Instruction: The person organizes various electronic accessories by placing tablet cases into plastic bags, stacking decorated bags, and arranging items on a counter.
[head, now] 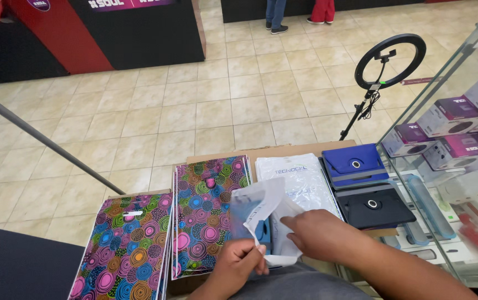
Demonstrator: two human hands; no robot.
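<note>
Both hands on white bag [261, 208]: left [243, 261] pinching edge, right [319, 233] apparently inside.

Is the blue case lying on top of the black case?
No, the blue case lies just behind the black case on the cardboard, each showing its whole front with a round ring in the middle.

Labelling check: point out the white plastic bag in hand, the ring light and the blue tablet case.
white plastic bag [262, 206]: head view, on its upper flap.
ring light [364, 55]: head view, on the ring's left rim.
blue tablet case [355, 160]: head view, on the cover's middle.
</note>
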